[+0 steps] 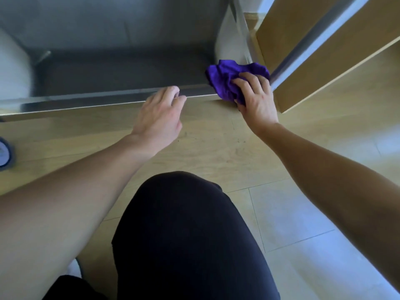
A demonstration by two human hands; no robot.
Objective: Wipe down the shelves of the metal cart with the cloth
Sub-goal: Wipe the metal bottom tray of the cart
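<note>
A low metal cart shelf (121,79) with a shiny front rim (86,103) lies just above the floor. A bunched purple cloth (229,76) rests on the shelf's front right corner, beside the cart's upright post (240,29). My right hand (255,98) presses on the cloth and grips it, fingers spread over its near side. My left hand (160,118) rests on the front rim left of the cloth, fingers curled over the edge, holding nothing else.
A brown cardboard box (324,50) stands close on the right, touching the cloth's corner area. The wooden floor (205,148) lies in front. My knee in dark trousers (184,234) fills the lower middle. A round dark object (5,153) sits at the left edge.
</note>
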